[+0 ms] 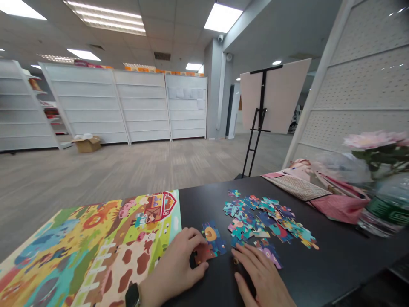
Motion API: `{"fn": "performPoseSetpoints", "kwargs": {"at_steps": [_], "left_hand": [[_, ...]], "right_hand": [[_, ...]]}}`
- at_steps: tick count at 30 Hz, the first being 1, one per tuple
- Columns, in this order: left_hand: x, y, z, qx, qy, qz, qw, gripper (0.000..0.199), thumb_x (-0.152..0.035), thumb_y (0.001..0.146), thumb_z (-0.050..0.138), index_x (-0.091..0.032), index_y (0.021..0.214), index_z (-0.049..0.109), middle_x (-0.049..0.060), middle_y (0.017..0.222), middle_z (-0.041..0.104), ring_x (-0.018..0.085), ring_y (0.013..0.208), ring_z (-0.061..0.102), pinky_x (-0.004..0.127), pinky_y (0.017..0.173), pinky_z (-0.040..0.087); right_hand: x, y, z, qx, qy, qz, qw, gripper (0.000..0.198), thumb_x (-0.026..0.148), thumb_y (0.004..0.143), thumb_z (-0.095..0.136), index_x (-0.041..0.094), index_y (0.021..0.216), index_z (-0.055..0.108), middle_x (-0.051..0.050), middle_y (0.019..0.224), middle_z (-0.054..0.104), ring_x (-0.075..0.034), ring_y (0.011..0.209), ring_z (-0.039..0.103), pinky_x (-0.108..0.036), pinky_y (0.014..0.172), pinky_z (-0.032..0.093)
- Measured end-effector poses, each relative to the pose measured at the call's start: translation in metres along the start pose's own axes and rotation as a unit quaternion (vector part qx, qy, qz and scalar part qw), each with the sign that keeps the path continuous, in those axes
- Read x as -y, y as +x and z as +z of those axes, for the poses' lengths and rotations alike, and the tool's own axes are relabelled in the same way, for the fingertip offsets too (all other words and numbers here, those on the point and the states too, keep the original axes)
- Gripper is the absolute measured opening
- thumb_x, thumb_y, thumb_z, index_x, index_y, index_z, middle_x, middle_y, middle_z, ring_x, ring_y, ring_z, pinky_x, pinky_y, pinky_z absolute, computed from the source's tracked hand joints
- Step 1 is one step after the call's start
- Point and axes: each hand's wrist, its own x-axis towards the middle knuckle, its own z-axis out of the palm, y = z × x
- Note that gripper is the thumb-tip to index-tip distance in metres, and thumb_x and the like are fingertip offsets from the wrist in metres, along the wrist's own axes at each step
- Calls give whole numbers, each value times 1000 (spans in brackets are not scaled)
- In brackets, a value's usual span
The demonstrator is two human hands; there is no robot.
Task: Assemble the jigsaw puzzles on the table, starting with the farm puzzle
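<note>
My left hand (183, 264) rests at the lower middle of the head view, its fingers curved and its thumb apart. Its fingertips are at the left edge of several joined jigsaw puzzle pieces (211, 234), dark blue with an orange and yellow figure; whether they press on them is hard to tell. My right hand (260, 273) lies low over the table, fingers stretched out. Its fingertips are beside a blue puzzle piece (237, 241), close to a purple-and-blue piece (271, 254). Beyond it spreads a loose pile of colourful puzzle pieces (251, 221). A dark watch (132, 294) is on my left wrist.
An illustrated farm-and-animals sheet (128, 247) covers the left of the black table (306, 273). At right are a pink patterned bag (338, 204), a clear bottle with a green label (388, 213) and pink flowers (372, 140). An easel (255, 140) stands beyond.
</note>
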Motion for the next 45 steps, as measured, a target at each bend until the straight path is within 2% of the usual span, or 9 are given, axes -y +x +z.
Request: {"fn": "performPoseSetpoints", "kwargs": {"at_steps": [5, 11, 15, 21, 25, 35, 45], "left_hand": [[-1, 1, 1, 17, 29, 3, 999, 28, -16, 80, 68, -27, 106, 69, 3, 112, 61, 23, 105, 58, 37, 95, 46], [-8, 3, -6, 35, 109, 31, 993, 20, -17, 84, 65, -29, 99, 69, 2, 109, 62, 24, 102, 57, 40, 90, 46], [-11, 3, -9, 62, 139, 45, 987, 17, -22, 90, 62, -29, 104, 68, 3, 111, 63, 26, 103, 57, 42, 90, 47], [-3, 0, -3, 45, 67, 34, 996, 25, -15, 87, 62, -27, 109, 65, 5, 124, 60, 24, 113, 56, 40, 99, 48], [1, 1, -1, 34, 36, 21, 999, 29, -12, 84, 63, -25, 109, 64, 5, 124, 60, 24, 114, 57, 39, 102, 48], [-4, 1, -5, 53, 78, 45, 995, 30, -13, 89, 60, -30, 113, 66, 3, 124, 62, 24, 113, 58, 40, 100, 49], [-7, 0, -4, 51, 85, 23, 995, 28, -14, 88, 62, -30, 109, 69, 3, 126, 63, 25, 117, 56, 41, 102, 48]], "right_hand": [[-2, -1, 1, -20, 1, -11, 1000, 38, 28, 92, 58, 24, 129, 68, -4, 133, 70, -29, 122, 66, -45, 99, 57], [-4, -1, 2, -32, 1, -18, 999, 38, 27, 92, 59, 25, 129, 67, -4, 132, 71, -29, 120, 67, -45, 97, 57], [-3, 2, 1, -32, -3, -18, 999, 38, 27, 92, 58, 24, 129, 67, -4, 132, 71, -29, 120, 67, -45, 97, 57], [-1, 1, -2, -32, -13, -25, 999, 37, 27, 92, 58, 24, 128, 67, -4, 131, 71, -28, 118, 67, -44, 96, 58], [-1, -1, -1, -43, -13, -31, 998, 37, 27, 91, 59, 23, 127, 67, -4, 130, 72, -28, 117, 68, -44, 94, 58], [-3, 0, -1, -48, -13, -30, 998, 39, 26, 90, 60, 23, 128, 66, -4, 130, 72, -28, 116, 68, -44, 94, 58], [-3, -1, 2, -32, -10, -26, 999, 40, 25, 89, 62, 24, 128, 67, -3, 129, 72, -28, 115, 69, -43, 93, 59]]}}
